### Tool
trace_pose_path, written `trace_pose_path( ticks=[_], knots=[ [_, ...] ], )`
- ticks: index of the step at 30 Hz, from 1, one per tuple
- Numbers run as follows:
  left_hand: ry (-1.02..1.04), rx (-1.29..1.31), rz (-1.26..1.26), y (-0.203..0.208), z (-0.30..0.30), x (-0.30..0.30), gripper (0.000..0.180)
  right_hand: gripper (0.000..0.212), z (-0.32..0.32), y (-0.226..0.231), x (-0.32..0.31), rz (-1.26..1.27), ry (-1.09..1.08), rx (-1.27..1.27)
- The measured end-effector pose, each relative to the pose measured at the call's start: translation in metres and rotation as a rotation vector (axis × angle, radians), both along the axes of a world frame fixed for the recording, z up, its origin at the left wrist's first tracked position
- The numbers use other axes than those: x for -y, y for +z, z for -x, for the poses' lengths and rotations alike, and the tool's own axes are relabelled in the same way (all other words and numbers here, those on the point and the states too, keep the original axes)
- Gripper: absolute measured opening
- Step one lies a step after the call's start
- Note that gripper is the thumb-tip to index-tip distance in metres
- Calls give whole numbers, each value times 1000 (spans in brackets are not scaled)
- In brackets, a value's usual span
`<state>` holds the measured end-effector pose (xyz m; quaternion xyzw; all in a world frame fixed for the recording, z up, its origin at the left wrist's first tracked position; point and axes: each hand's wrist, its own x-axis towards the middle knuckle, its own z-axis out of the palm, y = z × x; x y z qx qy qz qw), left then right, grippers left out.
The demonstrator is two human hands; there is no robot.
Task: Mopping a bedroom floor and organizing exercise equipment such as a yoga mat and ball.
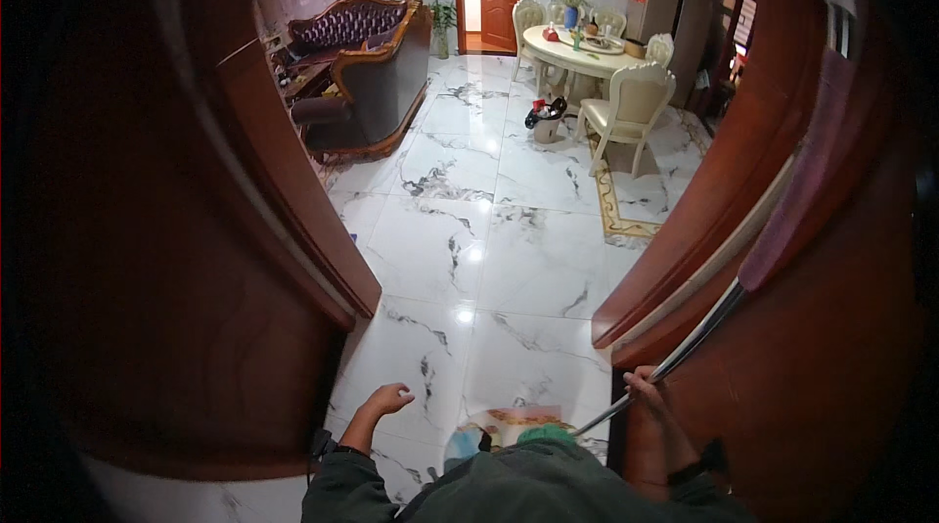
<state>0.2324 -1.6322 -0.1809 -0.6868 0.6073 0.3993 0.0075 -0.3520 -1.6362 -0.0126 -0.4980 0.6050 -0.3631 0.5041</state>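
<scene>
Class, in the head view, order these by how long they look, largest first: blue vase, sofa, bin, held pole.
1. Pole, in the right hand; nearness to the camera helps
2. Sofa
3. Bin
4. Blue vase

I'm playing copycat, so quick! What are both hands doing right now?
Left hand: loosely open, nothing seen in it.
Right hand: closed around the long metal pole.

Marbled floor [430,254], tufted sofa [377,97], dining table [587,62]
</scene>
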Motion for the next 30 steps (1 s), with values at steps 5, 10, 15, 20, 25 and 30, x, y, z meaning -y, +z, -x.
trace_pose_path(
  ticks=[5, 10, 15, 20, 25, 30],
  knots=[
    [-8, -75, 125, 72, 4, 172, 46, 37, 3, -20, 121, 3, -83, 13],
    [475, -238, 305, -1, -54, 277, 41, 36, 12, -82, 270, -90, -241, 37],
    [407, 85, -640, -87, -122, 267, 48, 36, -8, -76, 444, -187, -167, -29],
    [164, -188, -411, -98, -113, 390, 47, 35, -13, -76, 610, -134, -104, -24],
    [-26, -433, -118, -118, -115, 504, 48, 34, -51, -62, 781, -101, -96, 10],
    [380, -423, -166, -139, -134, 693, 51, 32, -51, -48, 931, 1, -252, -43]
  ],
)
